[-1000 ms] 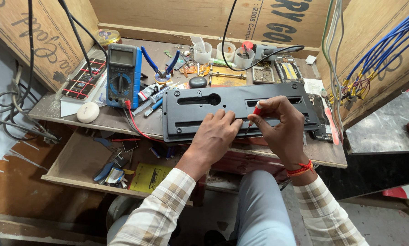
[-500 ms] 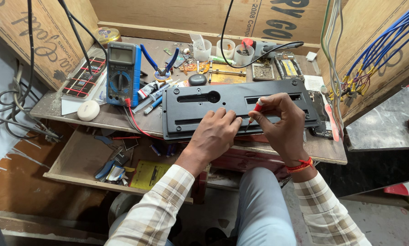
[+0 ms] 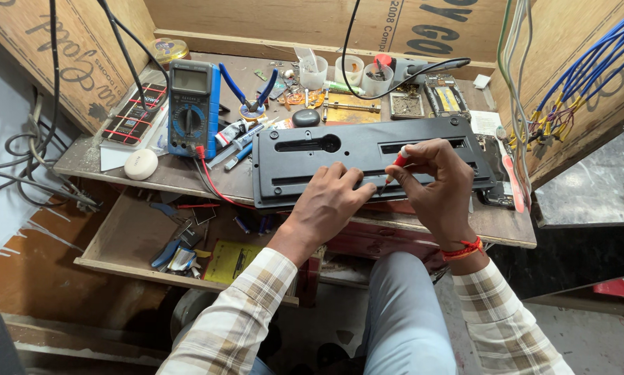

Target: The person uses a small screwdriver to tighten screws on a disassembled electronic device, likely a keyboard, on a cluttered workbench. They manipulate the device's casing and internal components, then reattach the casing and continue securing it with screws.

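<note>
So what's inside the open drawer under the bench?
The drawer holds blue-handled pliers, a yellow card and small bits. Its right part is hidden behind the left hand and forearm.

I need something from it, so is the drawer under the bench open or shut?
Open. The drawer is pulled out below the bench edge, with blue pliers and a yellow packet visible inside.
</note>
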Available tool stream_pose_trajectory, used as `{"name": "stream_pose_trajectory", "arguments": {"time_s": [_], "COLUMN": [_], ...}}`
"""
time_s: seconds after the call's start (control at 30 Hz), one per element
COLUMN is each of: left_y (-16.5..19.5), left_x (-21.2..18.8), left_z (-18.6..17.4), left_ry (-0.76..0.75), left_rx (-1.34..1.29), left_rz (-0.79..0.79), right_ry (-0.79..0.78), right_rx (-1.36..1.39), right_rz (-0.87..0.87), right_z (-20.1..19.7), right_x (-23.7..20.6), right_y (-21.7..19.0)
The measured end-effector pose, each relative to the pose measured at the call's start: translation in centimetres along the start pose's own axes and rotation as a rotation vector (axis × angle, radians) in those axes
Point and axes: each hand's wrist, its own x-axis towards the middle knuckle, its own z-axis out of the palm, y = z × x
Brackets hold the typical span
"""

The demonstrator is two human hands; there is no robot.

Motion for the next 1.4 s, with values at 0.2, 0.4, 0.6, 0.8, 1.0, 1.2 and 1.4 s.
{"name": "stream_pose_trajectory", "arguments": {"time_s": [0.2,0.4,0.6,0.8,1.0,1.2,1.4], "left_y": [-0.4,-0.9,-1.3,-1.4,-1.3,-1.5,-1.5], "left_x": [0.0,-0.8,-1.0,-0.6,-0.3,-0.2,-0.2], "left_z": [0.2,0.2,0.4,0.2,-0.3,-0.4,-0.2], "left_ry": [-0.070,0.087,0.111,0.113,0.129,0.100,0.096], "left_rx": [0.155,0.230,0.258,0.285,0.282,0.280,0.276], "left_rz": [0.134,0.304,0.371,0.435,0.439,0.468,0.460], "right_ry": [0.000,0.029,-0.087,-0.042,-0.118,-0.081,-0.042], "right_rx": [-0.020,0.023,0.075,-0.018,0.158,0.181,0.077], "right_rz": [0.015,-0.006,0.014,-0.009,-0.013,0.120,0.048], "right_z": [0.0,0.1,-0.1,0.3,-0.3,-0.1,0.1], "right_x": [-0.2,-0.7,-0.5,-0.1,0.2,0.3,0.8], "right_y": [-0.4,-0.7,-0.4,-0.2,-0.4,0.1,0.2]}}
